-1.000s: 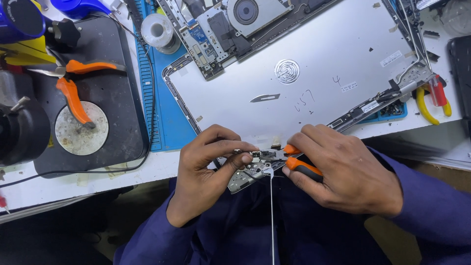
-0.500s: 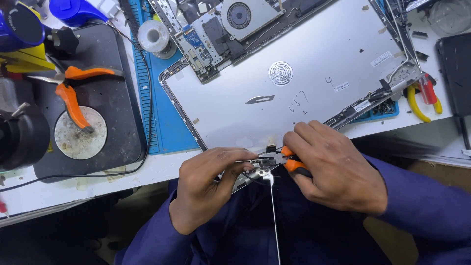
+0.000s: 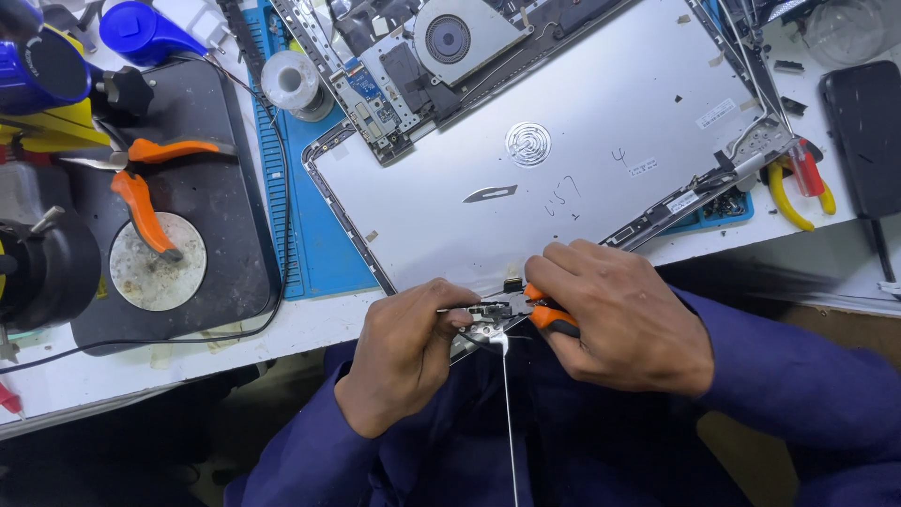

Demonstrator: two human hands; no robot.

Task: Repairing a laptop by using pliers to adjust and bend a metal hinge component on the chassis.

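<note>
Small metal hinge part (image 3: 483, 317) gripped at the table's (image 3: 310, 330) front edge.

My left hand (image 3: 405, 352) pinched the part; my right hand (image 3: 624, 314) clenched orange-handled pliers (image 3: 544, 314) on it, just below the silver laptop lid (image 3: 563, 160).

Blade (image 3: 490, 193) on panel (image 3: 601, 122), pliers (image 3: 141, 192) leftward.

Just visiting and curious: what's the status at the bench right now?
Left hand pinching a small metal hinge part. Right hand gripping orange-handled pliers on it. Silver laptop lid lies just behind; nothing blocking.
</note>
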